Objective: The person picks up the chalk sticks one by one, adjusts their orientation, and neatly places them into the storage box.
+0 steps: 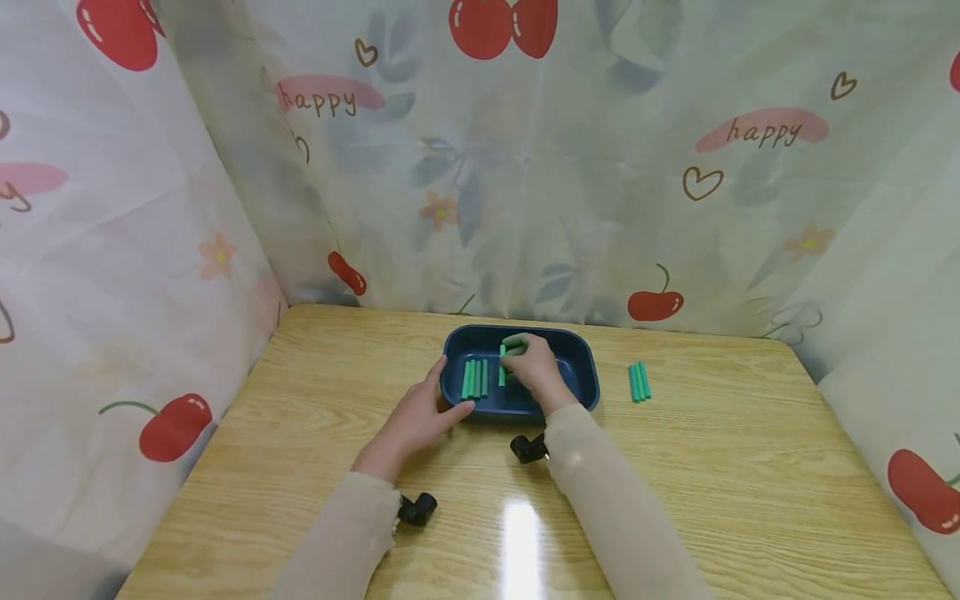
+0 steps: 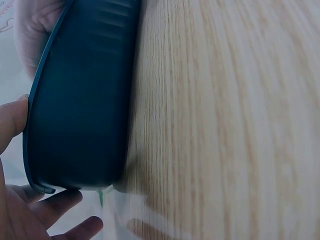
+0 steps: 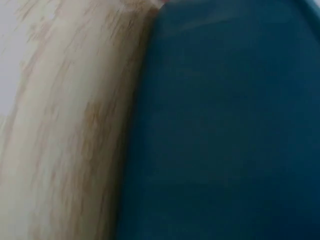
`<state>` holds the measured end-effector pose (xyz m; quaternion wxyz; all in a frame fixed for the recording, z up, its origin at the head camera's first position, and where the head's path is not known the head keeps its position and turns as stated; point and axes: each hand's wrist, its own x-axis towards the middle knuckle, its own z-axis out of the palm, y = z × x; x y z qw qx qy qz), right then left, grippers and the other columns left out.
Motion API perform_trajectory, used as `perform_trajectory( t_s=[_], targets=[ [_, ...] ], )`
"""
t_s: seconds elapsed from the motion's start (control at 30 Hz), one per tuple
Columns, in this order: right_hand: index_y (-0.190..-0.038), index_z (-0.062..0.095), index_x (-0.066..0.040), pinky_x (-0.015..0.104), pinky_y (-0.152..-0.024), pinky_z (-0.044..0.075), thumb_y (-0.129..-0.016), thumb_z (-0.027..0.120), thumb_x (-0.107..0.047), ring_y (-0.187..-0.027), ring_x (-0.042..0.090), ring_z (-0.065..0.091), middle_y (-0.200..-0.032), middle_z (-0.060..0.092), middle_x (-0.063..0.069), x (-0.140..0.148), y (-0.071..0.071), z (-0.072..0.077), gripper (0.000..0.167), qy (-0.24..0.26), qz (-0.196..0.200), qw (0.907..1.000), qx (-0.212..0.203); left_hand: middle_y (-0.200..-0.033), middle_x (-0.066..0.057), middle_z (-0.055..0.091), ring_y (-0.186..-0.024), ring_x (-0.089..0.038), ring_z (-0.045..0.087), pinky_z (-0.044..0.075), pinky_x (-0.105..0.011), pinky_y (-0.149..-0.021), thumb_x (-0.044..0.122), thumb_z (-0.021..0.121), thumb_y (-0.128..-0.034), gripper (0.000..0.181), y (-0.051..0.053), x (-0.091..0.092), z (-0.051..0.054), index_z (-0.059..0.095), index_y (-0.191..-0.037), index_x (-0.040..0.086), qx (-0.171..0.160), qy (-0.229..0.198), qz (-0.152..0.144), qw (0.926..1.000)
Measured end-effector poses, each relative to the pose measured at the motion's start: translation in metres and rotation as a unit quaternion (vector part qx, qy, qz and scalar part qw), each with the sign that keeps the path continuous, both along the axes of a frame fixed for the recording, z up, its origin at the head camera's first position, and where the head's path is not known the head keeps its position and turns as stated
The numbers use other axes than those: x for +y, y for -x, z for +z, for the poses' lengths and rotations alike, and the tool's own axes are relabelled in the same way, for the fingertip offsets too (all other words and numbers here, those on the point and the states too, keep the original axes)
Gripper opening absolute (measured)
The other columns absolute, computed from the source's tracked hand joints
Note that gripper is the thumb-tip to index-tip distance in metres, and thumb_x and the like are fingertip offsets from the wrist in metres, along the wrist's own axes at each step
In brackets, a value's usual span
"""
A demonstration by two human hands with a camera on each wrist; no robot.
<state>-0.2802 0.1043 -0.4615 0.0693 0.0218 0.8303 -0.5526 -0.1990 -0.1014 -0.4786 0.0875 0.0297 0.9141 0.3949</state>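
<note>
A dark blue rectangular tray (image 1: 517, 414) stands on the wooden table. My left hand (image 1: 422, 410) grips its near left corner, thumb on the near rim and fingers on the left side; in the left wrist view the thumb (image 2: 12, 120) and fingertips meet the tray's outer wall (image 2: 80, 110). My right hand (image 1: 534, 367) reaches inside the tray and pinches a slim green stick (image 1: 502, 377) upright in the head view. To its left, several green sticks (image 1: 474, 379) lie side by side in the tray. The right wrist view shows mostly tray wall (image 3: 220, 120), blurred.
Three more green sticks (image 1: 640, 382) lie together on the table right of the tray. A patterned cloth (image 1: 517, 167) hangs behind and at both sides of the table (image 1: 750, 467). Small black devices (image 1: 417, 509) are strapped at both wrists.
</note>
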Motion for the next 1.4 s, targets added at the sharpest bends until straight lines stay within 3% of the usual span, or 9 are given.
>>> perform_trajectory(
  t_s=[0.23,0.53,0.77,0.97,1.2,1.4],
  targets=[
    [-0.123,0.065,0.0,0.032,-0.066,0.057,-0.087,0.067,0.003,-0.074,0.02,0.065,-0.11,0.066,0.018,-0.006,0.004,-0.008,0.036,0.001,-0.002,0.9995,-0.031,-0.16,-0.016,0.033,-0.145,-0.036,0.034,0.032,-0.057,-0.114,0.056,0.067,-0.0914,0.096,-0.001,0.001,-0.001,0.012,-0.163,0.022,0.003,-0.001,-0.004,1.0],
    [-0.122,0.067,-0.003,0.032,-0.071,0.056,-0.086,0.068,-0.002,-0.089,0.024,0.061,-0.115,0.065,0.016,-0.008,0.007,-0.011,0.036,-0.056,-0.003,0.9977,-0.04,-0.161,-0.014,0.032,-0.145,-0.035,0.033,0.031,-0.057,-0.114,0.056,0.066,-0.0916,0.096,-0.001,0.001,0.0,0.011,-0.163,0.022,0.003,-0.004,-0.003,1.0],
    [-0.124,0.065,-0.001,0.03,-0.066,0.057,-0.085,0.063,0.004,-0.078,0.02,0.065,-0.116,0.065,0.017,-0.01,0.005,-0.011,0.039,-0.027,0.0,0.9983,-0.052,-0.161,-0.014,0.031,-0.146,-0.034,0.032,0.031,-0.056,-0.114,0.054,0.067,-0.0919,0.096,-0.001,0.002,0.001,0.011,-0.163,0.022,0.003,-0.003,-0.003,1.0],
    [-0.123,0.064,-0.001,0.035,-0.067,0.059,-0.087,0.064,0.004,-0.076,0.026,0.069,-0.112,0.065,0.017,-0.004,0.002,-0.006,0.036,0.008,0.0,0.9984,-0.056,-0.161,-0.014,0.032,-0.146,-0.035,0.032,0.031,-0.057,-0.114,0.054,0.067,-0.0919,0.096,0.0,0.002,0.0,0.011,-0.163,0.022,0.0,0.001,-0.002,1.0],
    [-0.122,0.064,-0.001,0.043,-0.074,0.059,-0.09,0.064,0.0,-0.079,0.032,0.07,-0.105,0.067,0.017,0.007,-0.006,0.008,0.032,0.005,0.023,0.999,-0.038,-0.161,-0.012,0.031,-0.146,-0.033,0.032,0.031,-0.056,-0.114,0.058,0.067,-0.0902,0.098,0.001,0.001,-0.003,0.01,-0.163,0.023,-0.003,0.005,0.004,1.0],
    [-0.125,0.063,-0.001,0.042,-0.076,0.058,-0.096,0.063,-0.007,-0.079,0.029,0.07,-0.11,0.067,0.017,0.016,-0.014,0.028,0.03,-0.012,0.049,0.9985,-0.023,-0.161,-0.013,0.031,-0.146,-0.034,0.032,0.031,-0.057,-0.114,0.058,0.067,-0.0897,0.099,0.001,0.001,-0.002,0.011,-0.163,0.023,0.0,0.002,0.004,1.0]
  ],
)
